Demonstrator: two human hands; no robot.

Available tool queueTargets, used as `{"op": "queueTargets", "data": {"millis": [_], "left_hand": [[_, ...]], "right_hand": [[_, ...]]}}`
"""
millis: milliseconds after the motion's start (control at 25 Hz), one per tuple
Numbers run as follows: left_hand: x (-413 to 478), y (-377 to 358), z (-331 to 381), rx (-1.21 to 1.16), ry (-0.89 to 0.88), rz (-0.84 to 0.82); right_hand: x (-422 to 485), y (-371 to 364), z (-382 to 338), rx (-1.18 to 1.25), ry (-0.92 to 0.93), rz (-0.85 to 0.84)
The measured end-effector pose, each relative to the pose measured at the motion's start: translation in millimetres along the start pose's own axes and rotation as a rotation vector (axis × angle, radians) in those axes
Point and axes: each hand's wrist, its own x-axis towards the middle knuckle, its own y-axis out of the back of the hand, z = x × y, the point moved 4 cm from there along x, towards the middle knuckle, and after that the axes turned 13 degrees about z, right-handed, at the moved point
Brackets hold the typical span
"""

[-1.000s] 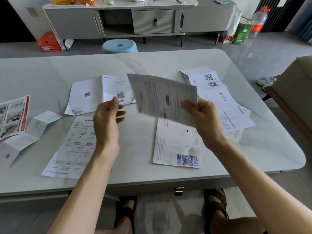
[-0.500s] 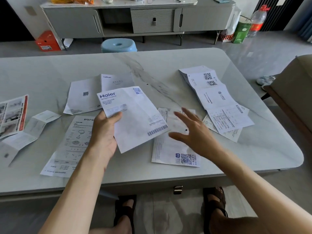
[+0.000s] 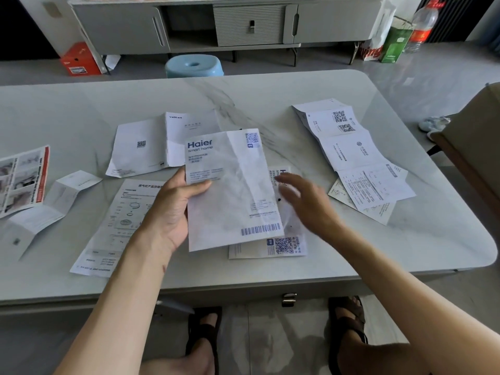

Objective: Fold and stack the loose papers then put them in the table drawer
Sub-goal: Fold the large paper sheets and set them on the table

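My left hand (image 3: 173, 209) grips the left edge of a folded white Haier leaflet (image 3: 235, 190) with a barcode at its lower right, held just over the marble table (image 3: 405, 253). My right hand (image 3: 305, 201) hovers open, blurred, to the right of that leaflet and above a second sheet with a QR code (image 3: 281, 246) lying flat beneath. More loose papers lie around: a diagram sheet (image 3: 113, 226), a white booklet (image 3: 151, 144), a long folded strip (image 3: 351, 155) and a red-edged flyer (image 3: 24, 180). The drawer handle (image 3: 288, 299) shows under the table's front edge.
A thin folded strip (image 3: 54, 207) lies at the left. A blue stool (image 3: 193, 65) stands behind the table, a grey sideboard (image 3: 216, 23) beyond it. A beige chair (image 3: 476, 158) is at the right. My sandalled feet (image 3: 349, 320) are below the table.
The sheet held up in both hands has become a folded leaflet in my left hand alone. My right hand let go and moved right over the QR-code sheet. The leaflet has turned more upright.
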Motion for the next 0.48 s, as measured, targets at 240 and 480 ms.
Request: {"op": "queueTargets", "data": {"millis": [240, 480], "left_hand": [[0.1, -21.1, -19.4, 0.284, -0.077, 0.064], [6.0, -13.6, -34.1, 0.866, -0.257, 0.149]], "right_hand": [[-15.7, 7.1, -12.2, 0.507, -0.372, -0.094], [-9.0, 7.6, 19.9, 0.087, -0.377, 0.049]]}}
